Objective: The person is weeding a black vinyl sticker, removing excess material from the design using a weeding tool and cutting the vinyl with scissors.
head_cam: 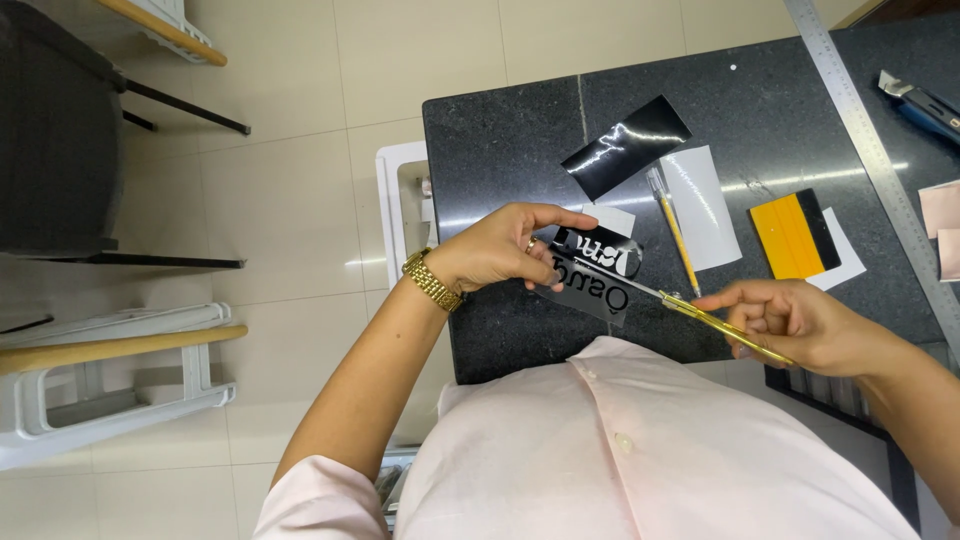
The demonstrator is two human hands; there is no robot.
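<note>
Vinyl sheet [592,276], a clear piece carrying black cut lettering, is held just above the near left part of the dark stone tabletop [500,130], close to its front edge. The left hand [500,247] pinches the sheet's left end between thumb and fingers, a gold watch at the wrist. The right hand [790,320] is closed around a slim gold-handled tool [715,325], whose thin tip reaches across to the sheet's lower edge; whether it is a blade or a weeding pick cannot be told.

To do this well, the sheet wants to stay taut and flat, so the pinch should sit close to where the tip works. A shallow angle of the tool seems safest, since a steep one could tear the lettering or lift a piece that ought to stay. Short, slow strokes away from the holding fingers look wise.

Farther back lie a glossy black rectangle [625,145], a white sheet [705,205] with a yellow pencil [675,235] beside it, and a yellow and black squeegee [797,235]. A long steel ruler [870,150] runs along the right side, with a utility knife [920,100] beyond it.
</note>
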